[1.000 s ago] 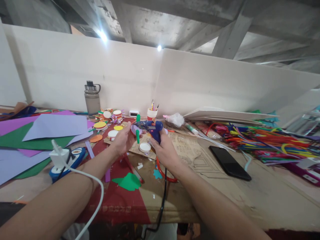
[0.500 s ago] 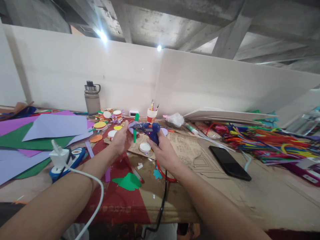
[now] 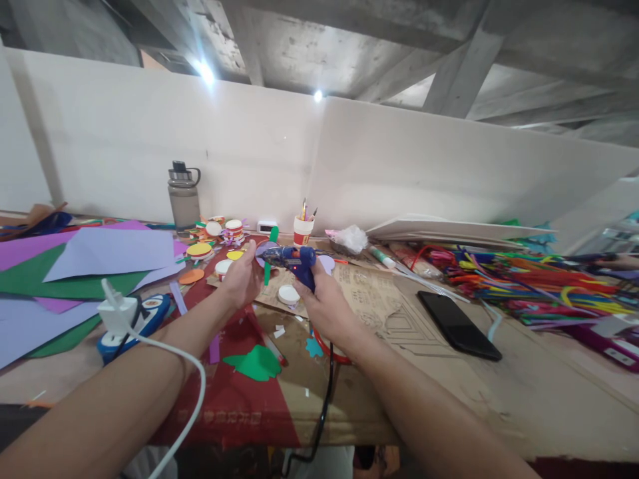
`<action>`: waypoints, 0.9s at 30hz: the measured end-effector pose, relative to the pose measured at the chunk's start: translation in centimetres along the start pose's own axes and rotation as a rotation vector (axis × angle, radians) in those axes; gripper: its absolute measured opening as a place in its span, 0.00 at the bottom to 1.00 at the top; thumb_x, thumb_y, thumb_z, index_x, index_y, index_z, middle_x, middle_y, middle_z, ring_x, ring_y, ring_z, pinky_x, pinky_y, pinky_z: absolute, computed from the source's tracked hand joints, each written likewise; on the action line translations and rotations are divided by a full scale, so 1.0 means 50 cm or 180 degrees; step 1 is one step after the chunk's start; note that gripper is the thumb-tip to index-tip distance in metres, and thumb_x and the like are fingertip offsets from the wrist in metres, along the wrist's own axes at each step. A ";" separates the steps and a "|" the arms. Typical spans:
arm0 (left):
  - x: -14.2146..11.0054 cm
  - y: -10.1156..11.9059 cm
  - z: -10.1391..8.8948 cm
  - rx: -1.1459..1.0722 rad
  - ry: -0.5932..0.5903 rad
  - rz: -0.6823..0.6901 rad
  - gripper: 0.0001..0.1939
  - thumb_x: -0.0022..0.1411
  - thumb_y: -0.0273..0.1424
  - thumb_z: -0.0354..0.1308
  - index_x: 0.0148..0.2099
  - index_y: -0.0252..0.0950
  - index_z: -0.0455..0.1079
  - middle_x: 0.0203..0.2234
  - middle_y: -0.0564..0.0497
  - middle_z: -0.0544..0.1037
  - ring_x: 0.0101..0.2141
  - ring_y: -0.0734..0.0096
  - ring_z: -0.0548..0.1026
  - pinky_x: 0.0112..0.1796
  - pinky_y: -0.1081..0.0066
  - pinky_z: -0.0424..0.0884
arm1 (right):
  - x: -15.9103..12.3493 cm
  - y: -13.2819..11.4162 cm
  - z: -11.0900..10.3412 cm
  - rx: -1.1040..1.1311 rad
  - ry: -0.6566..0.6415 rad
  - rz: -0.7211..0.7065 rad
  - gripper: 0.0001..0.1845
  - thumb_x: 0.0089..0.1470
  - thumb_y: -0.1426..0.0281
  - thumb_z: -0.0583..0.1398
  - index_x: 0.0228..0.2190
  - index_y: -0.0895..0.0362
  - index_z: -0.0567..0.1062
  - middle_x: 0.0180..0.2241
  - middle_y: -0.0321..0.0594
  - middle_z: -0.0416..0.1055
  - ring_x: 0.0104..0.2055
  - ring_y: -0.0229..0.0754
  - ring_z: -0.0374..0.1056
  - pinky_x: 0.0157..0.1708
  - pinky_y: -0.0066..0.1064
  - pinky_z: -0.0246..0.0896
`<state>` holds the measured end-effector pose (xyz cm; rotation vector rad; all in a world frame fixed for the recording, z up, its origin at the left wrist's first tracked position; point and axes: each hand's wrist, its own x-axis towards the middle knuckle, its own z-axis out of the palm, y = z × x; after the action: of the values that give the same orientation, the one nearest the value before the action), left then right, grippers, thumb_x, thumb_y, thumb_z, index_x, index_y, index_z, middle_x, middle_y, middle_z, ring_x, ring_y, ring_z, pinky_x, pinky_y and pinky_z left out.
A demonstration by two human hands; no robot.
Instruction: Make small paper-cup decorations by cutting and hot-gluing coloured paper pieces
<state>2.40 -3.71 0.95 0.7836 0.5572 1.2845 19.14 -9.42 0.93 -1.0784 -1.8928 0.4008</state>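
No text is legible: pale characters on the red cardboard (image 3: 219,399), dark print on the brown sheet (image 3: 367,287) and a yellow mark on the cup (image 3: 300,229) are too blurred.

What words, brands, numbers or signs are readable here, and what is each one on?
No text can be read with certainty.
Red flat cardboard: faint row of characters near the front edge, too blurred.
Brown printed cardboard sheet: dark print, too small.
Red-and-white tapered cup: yellowish mark, too small.
Blue plastic glue gun: pale marking, too small.
Small white rectangular device: dark display, any digits unreadable.
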 end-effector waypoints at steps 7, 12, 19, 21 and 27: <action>0.008 -0.010 -0.010 0.0142 -0.0175 0.0164 0.19 0.66 0.40 0.46 0.44 0.35 0.73 0.34 0.46 0.81 0.33 0.68 0.78 0.32 0.71 0.72 | 0.003 0.001 -0.001 0.0062 0.0064 0.0083 0.25 0.56 0.70 0.53 0.56 0.54 0.60 0.45 0.45 0.71 0.45 0.48 0.67 0.47 0.42 0.61; 0.008 -0.008 -0.007 0.0076 -0.0101 0.0170 0.17 0.66 0.40 0.47 0.45 0.35 0.73 0.35 0.47 0.81 0.34 0.68 0.77 0.33 0.72 0.72 | 0.003 0.001 -0.001 0.0020 0.0061 0.0075 0.23 0.56 0.70 0.53 0.55 0.55 0.61 0.46 0.46 0.71 0.46 0.48 0.67 0.46 0.41 0.61; -0.008 0.006 0.012 -0.0072 0.0070 -0.0015 0.18 0.64 0.41 0.50 0.47 0.36 0.71 0.34 0.47 0.80 0.33 0.68 0.77 0.33 0.70 0.73 | -0.001 -0.008 -0.004 -0.0066 -0.0073 0.0049 0.24 0.55 0.71 0.54 0.55 0.55 0.61 0.46 0.46 0.71 0.46 0.48 0.67 0.46 0.39 0.61; -0.008 0.006 0.012 -0.0063 0.0058 -0.0025 0.17 0.64 0.41 0.50 0.47 0.36 0.71 0.33 0.47 0.80 0.33 0.68 0.77 0.33 0.70 0.73 | -0.001 -0.009 -0.004 -0.0088 -0.0075 0.0073 0.24 0.55 0.71 0.54 0.55 0.56 0.61 0.46 0.46 0.71 0.46 0.48 0.67 0.46 0.39 0.61; 0.001 -0.006 0.001 0.0103 -0.0089 0.0096 0.18 0.66 0.40 0.45 0.45 0.36 0.72 0.33 0.47 0.80 0.33 0.69 0.77 0.33 0.71 0.72 | 0.002 -0.001 -0.002 0.0054 0.0066 0.0057 0.25 0.57 0.69 0.53 0.56 0.54 0.60 0.48 0.46 0.70 0.48 0.48 0.66 0.48 0.42 0.60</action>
<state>2.64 -3.69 0.76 0.8385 0.5466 1.2930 19.19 -9.36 1.06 -1.0852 -1.8596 0.4136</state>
